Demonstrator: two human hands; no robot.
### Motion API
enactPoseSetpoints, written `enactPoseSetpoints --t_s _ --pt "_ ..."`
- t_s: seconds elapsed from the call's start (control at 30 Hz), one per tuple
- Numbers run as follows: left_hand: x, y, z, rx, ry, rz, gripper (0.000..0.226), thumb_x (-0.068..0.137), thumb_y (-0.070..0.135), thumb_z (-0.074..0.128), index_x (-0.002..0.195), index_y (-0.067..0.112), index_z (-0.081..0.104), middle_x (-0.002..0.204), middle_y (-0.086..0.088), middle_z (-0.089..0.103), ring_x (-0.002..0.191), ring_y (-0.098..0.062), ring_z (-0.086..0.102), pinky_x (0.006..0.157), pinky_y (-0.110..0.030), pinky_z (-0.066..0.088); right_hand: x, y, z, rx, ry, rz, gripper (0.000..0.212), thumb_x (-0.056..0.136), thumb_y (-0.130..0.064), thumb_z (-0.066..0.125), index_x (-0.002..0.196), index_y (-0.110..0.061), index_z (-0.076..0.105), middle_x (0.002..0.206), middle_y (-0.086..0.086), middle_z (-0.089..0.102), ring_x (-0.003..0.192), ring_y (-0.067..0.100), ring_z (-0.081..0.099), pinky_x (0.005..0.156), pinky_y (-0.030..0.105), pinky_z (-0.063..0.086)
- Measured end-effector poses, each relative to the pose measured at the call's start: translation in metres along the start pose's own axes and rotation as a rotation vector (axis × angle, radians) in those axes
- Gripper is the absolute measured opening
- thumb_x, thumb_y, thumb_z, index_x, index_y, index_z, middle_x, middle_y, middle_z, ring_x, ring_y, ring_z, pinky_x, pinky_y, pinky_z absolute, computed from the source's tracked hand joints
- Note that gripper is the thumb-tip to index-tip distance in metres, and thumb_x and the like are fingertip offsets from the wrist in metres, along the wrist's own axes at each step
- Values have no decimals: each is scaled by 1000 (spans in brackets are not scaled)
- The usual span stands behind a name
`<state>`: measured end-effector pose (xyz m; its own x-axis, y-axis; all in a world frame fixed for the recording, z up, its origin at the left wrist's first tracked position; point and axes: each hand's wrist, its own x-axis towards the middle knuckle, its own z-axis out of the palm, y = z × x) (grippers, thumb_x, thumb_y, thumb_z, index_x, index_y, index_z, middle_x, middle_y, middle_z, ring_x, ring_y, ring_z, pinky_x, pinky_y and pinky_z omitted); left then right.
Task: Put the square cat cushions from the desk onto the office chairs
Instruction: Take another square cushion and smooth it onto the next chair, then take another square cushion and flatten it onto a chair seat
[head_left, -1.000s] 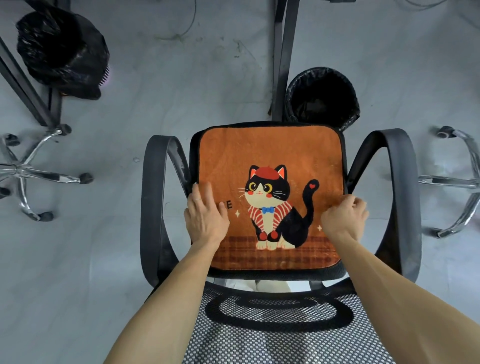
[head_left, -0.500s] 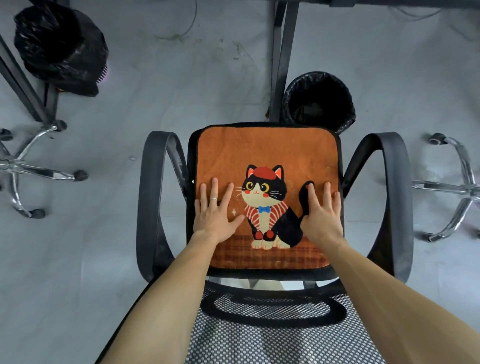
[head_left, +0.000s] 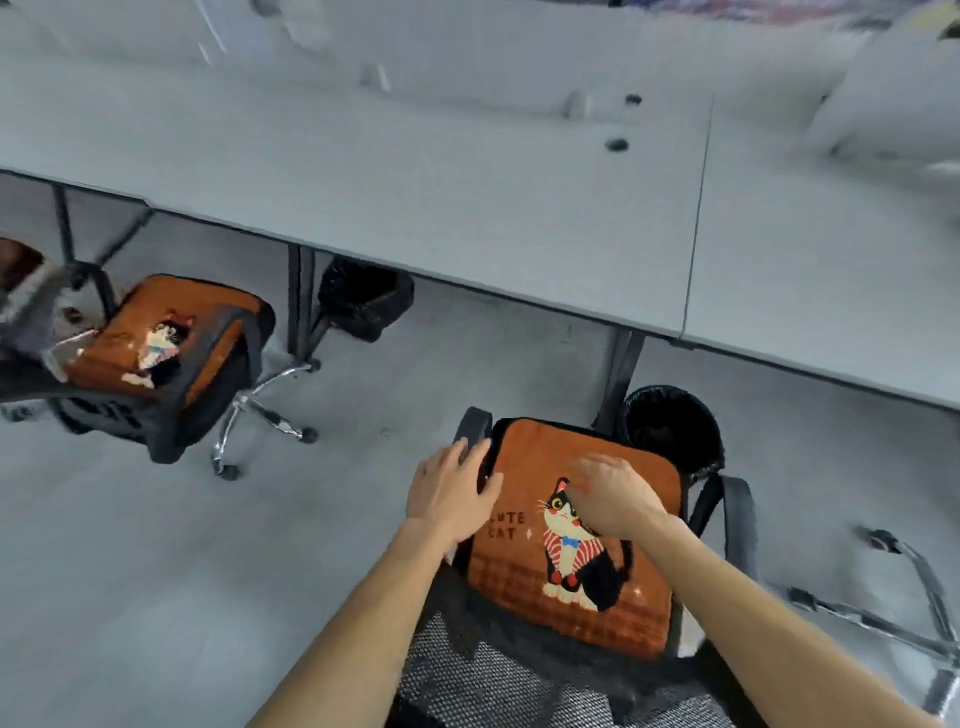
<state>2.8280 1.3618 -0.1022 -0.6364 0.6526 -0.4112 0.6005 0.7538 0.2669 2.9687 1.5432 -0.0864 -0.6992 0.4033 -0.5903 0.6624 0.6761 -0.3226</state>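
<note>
An orange square cat cushion lies flat on the seat of the black office chair right below me. My left hand hovers over the chair's left armrest, fingers apart, holding nothing. My right hand is above the cushion near the cat's head, fingers loosely spread and blurred. A second cat cushion rests on another office chair at the left. The grey desk stretches across the upper half; I see no cushion on it.
Two black bins stand under the desk, one in the middle and one just behind my chair. Black desk legs come down between the chairs. A chrome chair base sticks out at the right.
My view has swung up and to the left, bringing the desk and the left chair into sight. Both hands have lifted off the cushion; the left one moved out over the armrest.
</note>
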Motion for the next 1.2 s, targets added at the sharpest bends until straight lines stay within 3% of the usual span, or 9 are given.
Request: enactPoseSetpoints --t_s 0.13,0.23,0.33,0.5,0.67,0.83,1.2 --pt "-54 -45 -86 -113 157 -77 60 99 59 36 155 37 26 164 1 20 147 -25 26 116 -43 28 -41 -94 -60 -50 135 -255 43 101 -36 41 140 -26 56 149 -4 50 144 21 36 117 34 29" --pt "-104 -113 -151 -136 335 -202 66 95 64 35 154 35 30 163 -1 23 144 -25 32 112 -39 31 -57 -186 -84 -109 193 -431 43 104 -40 43 146 -32 47 160 -4 34 150 21 23 119 36 20" --pt "-157 -200 -197 -66 447 -316 63 98 59 39 154 31 33 161 -3 28 145 -24 32 113 -42 34 -64 -288 -84 -173 182 -590 48 105 -44 41 151 -31 40 165 -1 22 154 22 11 122 36 14" --pt "-241 -348 -267 44 592 -490 60 97 59 36 152 35 31 160 -2 30 145 -26 31 114 -45 31 -77 -453 -61 -165 284 -785 47 104 -41 44 151 -31 41 165 0 23 155 21 7 124 37 13" --pt "-316 -476 -325 93 679 -618 60 99 59 32 154 39 25 163 -1 23 152 -24 9 119 -53 12 -83 -598 -30 -166 327 -866 49 102 -42 46 150 -32 42 164 0 27 154 24 8 124 42 14" --pt "-363 -575 -371 81 699 -723 58 99 57 32 153 38 25 163 1 21 153 -24 6 119 -58 10 -84 -711 -15 -211 335 -906 51 103 -44 42 152 -31 39 164 1 26 154 27 7 125 45 12" --pt "-313 -736 -468 25 812 -807 57 99 56 35 153 41 25 164 0 18 152 -26 6 120 -54 9 22 -939 -33 -269 388 -1058 53 102 -46 42 151 -28 39 163 3 27 154 26 11 124 48 13"
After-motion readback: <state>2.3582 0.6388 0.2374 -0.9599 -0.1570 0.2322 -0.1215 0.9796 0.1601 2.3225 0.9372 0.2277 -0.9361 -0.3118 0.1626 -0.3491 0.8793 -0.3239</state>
